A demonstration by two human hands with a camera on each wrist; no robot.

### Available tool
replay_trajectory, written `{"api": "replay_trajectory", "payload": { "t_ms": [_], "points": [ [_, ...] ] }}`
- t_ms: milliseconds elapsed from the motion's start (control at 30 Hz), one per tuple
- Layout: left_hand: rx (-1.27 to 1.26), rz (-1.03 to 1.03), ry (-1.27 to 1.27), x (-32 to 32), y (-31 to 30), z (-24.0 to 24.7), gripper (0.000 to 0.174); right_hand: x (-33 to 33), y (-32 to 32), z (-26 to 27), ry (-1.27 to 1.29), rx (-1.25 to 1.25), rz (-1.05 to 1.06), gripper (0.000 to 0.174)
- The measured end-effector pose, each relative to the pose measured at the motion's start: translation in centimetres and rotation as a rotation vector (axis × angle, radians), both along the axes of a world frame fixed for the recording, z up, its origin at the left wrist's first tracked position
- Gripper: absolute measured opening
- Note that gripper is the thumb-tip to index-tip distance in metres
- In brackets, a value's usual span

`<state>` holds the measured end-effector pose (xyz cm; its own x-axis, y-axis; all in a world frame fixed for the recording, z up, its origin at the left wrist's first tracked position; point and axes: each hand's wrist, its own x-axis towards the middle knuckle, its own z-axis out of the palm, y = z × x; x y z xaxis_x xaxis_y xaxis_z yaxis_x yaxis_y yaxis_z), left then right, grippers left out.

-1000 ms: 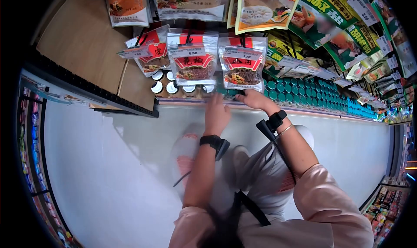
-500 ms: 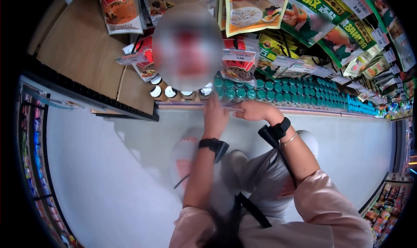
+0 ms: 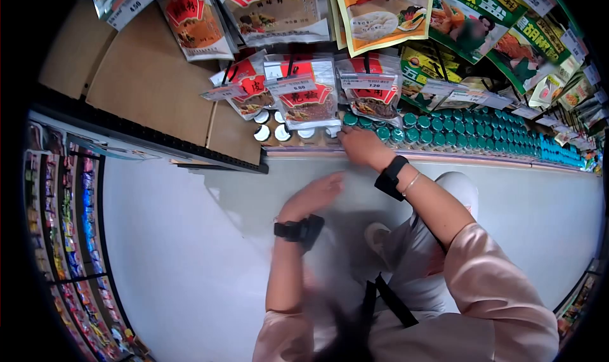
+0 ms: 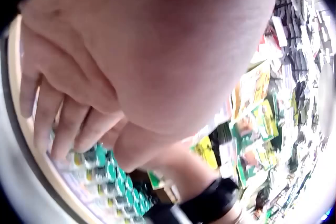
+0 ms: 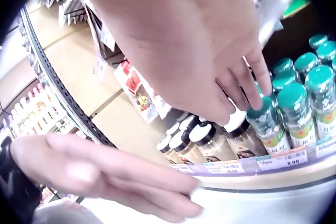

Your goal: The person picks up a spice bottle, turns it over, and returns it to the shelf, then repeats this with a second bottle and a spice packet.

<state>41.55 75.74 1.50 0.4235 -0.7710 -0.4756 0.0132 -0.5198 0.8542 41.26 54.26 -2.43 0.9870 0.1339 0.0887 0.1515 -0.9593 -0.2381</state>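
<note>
My right hand (image 3: 366, 149) reaches to the shelf's front row, where white-capped jars meet green-capped ones. In the right wrist view its fingers (image 5: 237, 85) point down, with the tips right at a white-capped jar (image 5: 244, 142) and the neighbouring green-capped spice jar (image 5: 266, 127). My left hand (image 3: 313, 197) is in front of the shelf, lower and to the left, its fingers stretched out together and holding nothing. Seen from the left wrist, its palm (image 4: 131, 50) fills much of the view.
Seasoning packets (image 3: 304, 102) hang on hooks close above the jars, with price tags (image 3: 371, 83) in front. A wooden shelf panel (image 3: 149, 83) with a black edge stands at left. Green-capped jars (image 3: 457, 127) run on to the right. Another stocked shelf (image 3: 70, 216) is at far left.
My left hand has drawn back from the shelf edge toward the lower left. My right hand has moved up to the jar tops. The head view has shifted slightly left.
</note>
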Motion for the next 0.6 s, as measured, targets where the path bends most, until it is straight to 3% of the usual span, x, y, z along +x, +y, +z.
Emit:
{"api": "replay_trajectory", "payload": {
  "t_ms": [67,167,300,367,400,600],
  "points": [
    [-0.005,0.059,-0.077,2.1,3.5,3.8,0.049,0.8,0.9,-0.5,-0.081,-0.046,-0.073,0.014],
    [0.156,0.191,-0.506,3.8,9.8,11.2,0.050,2.5,1.5,-0.7,-0.108,-0.050,-0.151,0.012],
    [0.158,0.455,-0.499,2.2,16.3,18.1,0.045,2.8,1.6,-1.9,-0.212,-0.012,-0.120,0.018],
    [0.153,0.513,-0.459,0.3,17.7,18.6,0.043,3.0,1.3,-3.7,-0.319,-0.037,-0.050,0.018],
    [0.131,0.549,-0.415,-0.8,18.0,17.9,0.042,3.6,1.5,-4.1,-0.151,-0.103,-0.083,0.024],
    [0.035,0.546,-0.126,-6.3,16.7,10.0,0.040,3.9,1.8,-3.0,-0.126,0.046,-0.080,0.020]
  ]
}}
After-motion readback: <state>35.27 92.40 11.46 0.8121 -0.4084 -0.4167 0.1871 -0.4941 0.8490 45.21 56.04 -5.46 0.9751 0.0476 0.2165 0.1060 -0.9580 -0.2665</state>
